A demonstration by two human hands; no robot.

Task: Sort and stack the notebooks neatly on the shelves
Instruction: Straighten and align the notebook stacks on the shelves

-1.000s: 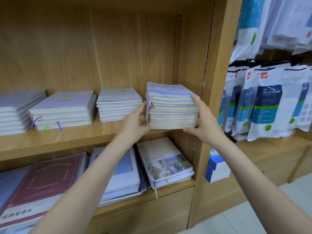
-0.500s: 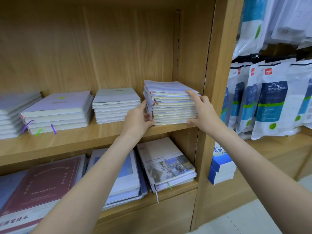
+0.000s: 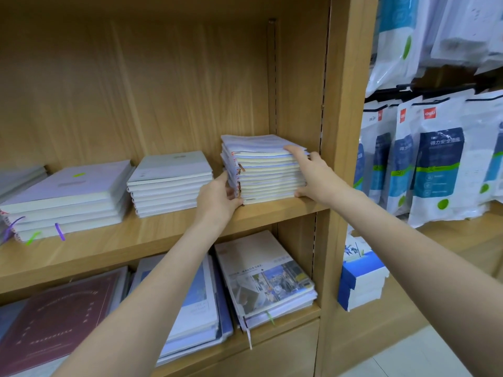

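A tall stack of lavender-covered notebooks (image 3: pixel 268 170) sits on the wooden upper shelf (image 3: pixel 163 235), at its right end near the upright. My left hand (image 3: pixel 219 198) holds the stack's lower left corner, fingers curled round its spine side. My right hand (image 3: pixel 315 175) grips the stack's right front corner, fingers over the top cover and thumb under the bottom edge. A pale grey notebook stack (image 3: pixel 170 183) lies just left of it, and a wider lavender stack (image 3: pixel 68 200) with ribbon markers lies further left.
On the lower shelf lie a photo-cover notebook pile (image 3: pixel 266 278), a blue-and-white pile (image 3: pixel 196 303) and a maroon notebook (image 3: pixel 60 322). The wooden upright (image 3: pixel 345 131) bounds the bay on the right. Beyond it hang white-and-blue packets (image 3: pixel 438 164) above a blue box (image 3: pixel 362 281).
The stack has gone from lifted at the shelf's front edge to resting deeper on the shelf. Both hands moved inward with it and still hold its sides.
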